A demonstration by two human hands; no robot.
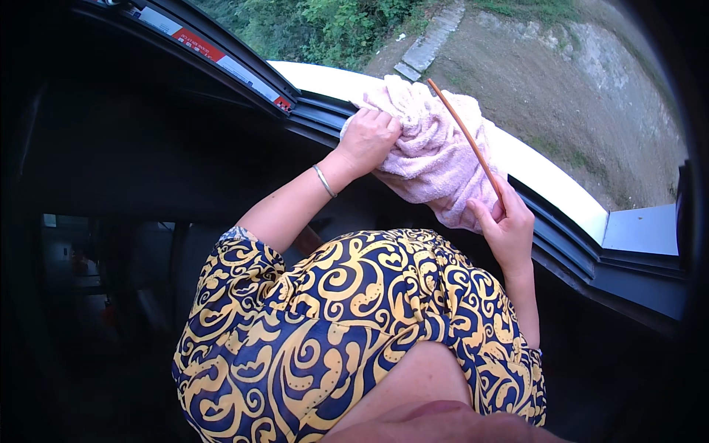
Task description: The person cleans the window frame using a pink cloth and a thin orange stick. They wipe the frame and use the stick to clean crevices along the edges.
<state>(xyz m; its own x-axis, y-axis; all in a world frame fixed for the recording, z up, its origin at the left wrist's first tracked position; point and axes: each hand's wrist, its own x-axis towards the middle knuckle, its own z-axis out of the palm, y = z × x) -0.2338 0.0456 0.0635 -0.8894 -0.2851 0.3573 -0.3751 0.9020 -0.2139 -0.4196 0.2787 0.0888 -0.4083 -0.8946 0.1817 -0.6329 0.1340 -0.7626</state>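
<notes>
A crumpled pale pink towel (436, 159) drapes over the window track and the white outer sill. My left hand (371, 140) is closed on the towel's left part, its fingers bunched into the cloth. In my right hand (509, 221) is a thin reddish-brown stick (467, 134), gripped near its lower end between thumb and fingers. The stick slants up and to the left across the towel's right side, its tip above the cloth. My right thumb also lies against the towel's lower right edge.
Dark metal window tracks (557, 240) run under the towel, with a white sill (546, 170) beyond. A sliding window frame (214, 55) with a red and white label stands at upper left. Outside, far below, are bushes (317, 33), bare earth and a concrete strip (436, 37).
</notes>
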